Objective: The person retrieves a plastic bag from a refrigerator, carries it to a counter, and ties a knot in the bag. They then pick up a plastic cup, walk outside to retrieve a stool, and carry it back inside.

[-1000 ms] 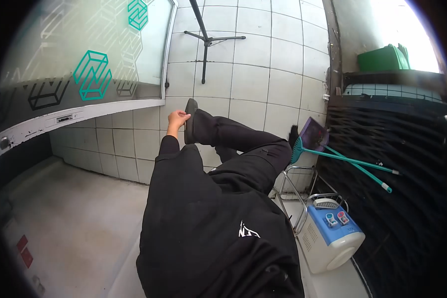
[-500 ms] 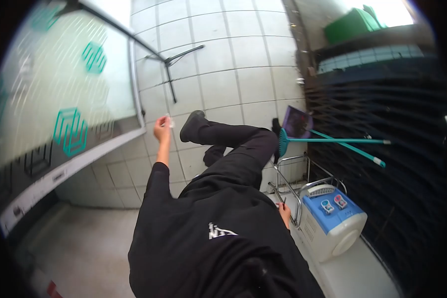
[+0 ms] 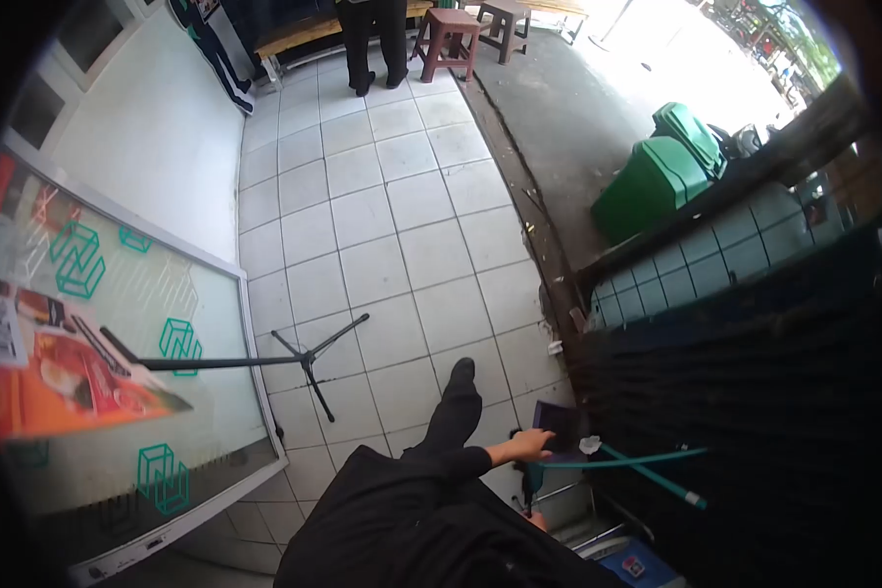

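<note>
My left hand reaches across to my right, its fingers extended over the purple dustpan. A small crumpled white piece, like tissue, shows just past the fingertips, apart from them. Below, my right hand is partly hidden by my dark clothing, closed around a thin dark object whose kind I cannot tell. Between the hands shows the dark teal broom head. The teal broom handle and the dustpan's teal handle cross against the dark folding shutter.
A black tripod-legged stand is on the tiled floor ahead left, beside a glass panel. A blue-topped box lies at lower right. Green bins are outside. A person stands far ahead near a reddish stool.
My left hand has swung from the left side across to the dustpan, and the white piece is now out of its fingers. My view has lifted toward the walkway; my legs have stepped.
</note>
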A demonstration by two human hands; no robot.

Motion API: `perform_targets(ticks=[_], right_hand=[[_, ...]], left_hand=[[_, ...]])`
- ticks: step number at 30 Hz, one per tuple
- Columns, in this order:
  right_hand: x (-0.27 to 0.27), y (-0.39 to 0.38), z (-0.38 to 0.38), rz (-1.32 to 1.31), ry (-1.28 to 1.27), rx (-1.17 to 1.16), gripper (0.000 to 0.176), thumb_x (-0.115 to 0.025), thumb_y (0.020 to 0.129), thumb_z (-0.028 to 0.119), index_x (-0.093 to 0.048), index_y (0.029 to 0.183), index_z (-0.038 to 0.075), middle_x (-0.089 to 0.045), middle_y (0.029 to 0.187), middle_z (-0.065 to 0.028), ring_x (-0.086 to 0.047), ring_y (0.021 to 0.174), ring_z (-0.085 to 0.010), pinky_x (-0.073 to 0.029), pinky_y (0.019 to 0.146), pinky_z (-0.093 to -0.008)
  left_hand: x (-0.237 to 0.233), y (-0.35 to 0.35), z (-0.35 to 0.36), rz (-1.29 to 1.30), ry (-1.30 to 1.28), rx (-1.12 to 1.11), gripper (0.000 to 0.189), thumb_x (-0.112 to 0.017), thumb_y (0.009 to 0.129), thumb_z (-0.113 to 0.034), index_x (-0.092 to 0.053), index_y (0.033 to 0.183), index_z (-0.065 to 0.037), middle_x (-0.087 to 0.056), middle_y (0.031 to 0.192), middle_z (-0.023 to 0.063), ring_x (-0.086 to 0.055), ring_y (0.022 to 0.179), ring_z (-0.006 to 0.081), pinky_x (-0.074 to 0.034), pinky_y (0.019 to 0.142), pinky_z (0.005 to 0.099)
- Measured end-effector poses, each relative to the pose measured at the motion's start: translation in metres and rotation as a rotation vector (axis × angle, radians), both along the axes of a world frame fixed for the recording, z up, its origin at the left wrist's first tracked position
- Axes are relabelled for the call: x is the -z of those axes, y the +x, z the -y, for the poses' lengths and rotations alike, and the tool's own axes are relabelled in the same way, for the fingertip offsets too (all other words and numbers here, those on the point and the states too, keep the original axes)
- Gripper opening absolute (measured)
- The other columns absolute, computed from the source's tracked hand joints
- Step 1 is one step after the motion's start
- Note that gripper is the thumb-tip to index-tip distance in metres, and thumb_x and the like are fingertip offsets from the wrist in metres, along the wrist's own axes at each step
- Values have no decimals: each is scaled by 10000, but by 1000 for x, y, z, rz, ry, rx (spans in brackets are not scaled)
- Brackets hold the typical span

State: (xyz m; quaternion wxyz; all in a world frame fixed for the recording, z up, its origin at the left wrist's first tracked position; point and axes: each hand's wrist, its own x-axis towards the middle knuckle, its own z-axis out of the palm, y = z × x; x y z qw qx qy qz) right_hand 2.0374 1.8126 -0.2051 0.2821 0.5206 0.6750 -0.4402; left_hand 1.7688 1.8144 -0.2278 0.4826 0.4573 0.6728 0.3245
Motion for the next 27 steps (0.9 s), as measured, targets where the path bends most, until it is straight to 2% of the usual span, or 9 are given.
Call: perform_targets(ticks=[4,6,10,12,13,17,19,22,27], right_hand=[[-11,-122,-65,-47,-6,-107,204,-559,806,206,-641,820,19,-647,718,-103,-617,662,-231,-468,628,-362],[-11,-180,-99,-104,19,-136,194,-565,794,196,-641,814,19,-655,738,-105,-620,679,-238,-471,650,-367],[-36,-310,-181,-72,-1,-113,186,-580,745,184,-644,792,16,-655,770,-143,-635,744,-275,-482,685,-366],[-49,-370,-226,11,-67,-157,214,-589,736,200,-654,829,19,-652,779,-164,-634,775,-318,-487,702,-380],[-35,-393,-250,35,-63,-200,229,-585,737,199,-648,863,19,-646,810,-176,-624,803,-331,-480,722,-390],[139,-440,-351,37,84,-442,316,-572,742,193,-628,1000,19,-623,933,-221,-585,916,-381,-453,801,-432],[140,-515,-405,-24,89,-562,357,-564,739,179,-613,1058,27,-601,1030,-230,-558,992,-385,-433,857,-437],[89,-686,-498,-108,176,-560,348,-535,748,145,-617,1065,28,-594,1059,-228,-555,1018,-375,-447,866,-411],[7,-1011,-638,-391,305,-501,154,-493,768,76,-622,806,1,-621,750,-182,-612,721,-314,-481,643,-375]], left_hand=[[8,-137,65,-236,-916,419,667,-577,772,-549,-408,1341,-245,-309,1420,139,-200,1333,383,-245,836,773],[33,-200,95,164,-937,330,827,-500,748,-673,-214,1426,-297,-94,1499,133,-159,1362,339,-273,1020,566],[-33,-351,0,10,-960,698,547,-558,835,-453,-500,1278,-137,-480,1303,148,-480,1177,316,-415,937,449],[-69,-426,-65,106,-827,255,370,-579,855,-318,-605,1135,-78,-607,1119,140,-611,963,291,-485,805,387],[-101,-473,-103,-139,-302,296,303,-589,849,-284,-621,1040,-50,-652,943,131,-639,808,255,-493,680,347],[-387,-623,-235,-289,580,-192,331,-664,809,-211,-411,666,-53,-455,558,80,-487,479,234,-388,471,336],[-466,-671,-260,-265,1007,-296,457,-700,775,-65,-296,559,-58,-342,502,58,-325,365,181,-263,354,275],[-534,-737,-312,-151,1507,-304,489,-683,741,69,-275,510,-71,-296,500,27,-272,338,121,-185,330,231],[-549,-858,-395,-76,1543,-411,351,-665,746,69,-381,574,-44,-314,526,15,-320,357,112,-232,326,237]])
